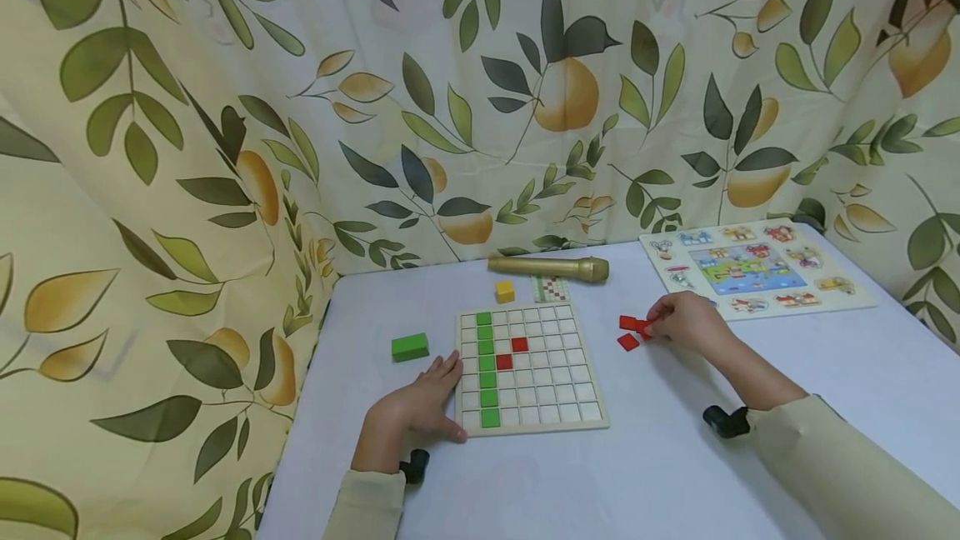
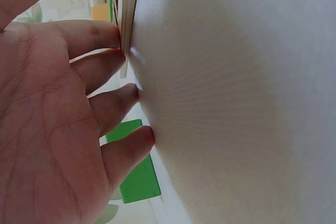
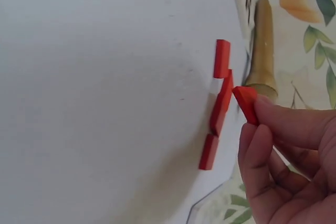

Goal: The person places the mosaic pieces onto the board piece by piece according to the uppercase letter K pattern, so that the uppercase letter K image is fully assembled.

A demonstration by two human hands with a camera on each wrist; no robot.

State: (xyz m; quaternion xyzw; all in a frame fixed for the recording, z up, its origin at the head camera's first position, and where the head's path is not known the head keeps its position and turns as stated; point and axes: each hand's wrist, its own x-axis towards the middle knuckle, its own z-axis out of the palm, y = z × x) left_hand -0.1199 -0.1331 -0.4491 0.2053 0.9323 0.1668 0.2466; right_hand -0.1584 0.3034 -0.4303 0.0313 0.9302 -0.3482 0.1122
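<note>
My right hand (image 1: 686, 323) pinches a small red tile (image 3: 245, 100) between thumb and fingers, just above several loose red tiles (image 1: 628, 342) on the table. The left hand (image 1: 420, 402) rests at the left side of a wooden grid board (image 1: 536, 431). Its fingertips touch the board's edge in the left wrist view, with the fingers extended. On the board, a column of green tiles (image 1: 487, 379) runs down near the left side. Two red tiles (image 1: 519, 344) sit diagonally to each other right of that column; the other squares are white.
A green block (image 1: 410, 347) lies left of the board. Behind the board are a yellow block (image 1: 505, 292), a small pattern card (image 1: 551, 289) and a gold microphone (image 1: 547, 267). A picture puzzle board (image 1: 858, 300) lies at the back right, before a leaf-patterned curtain (image 1: 480, 107).
</note>
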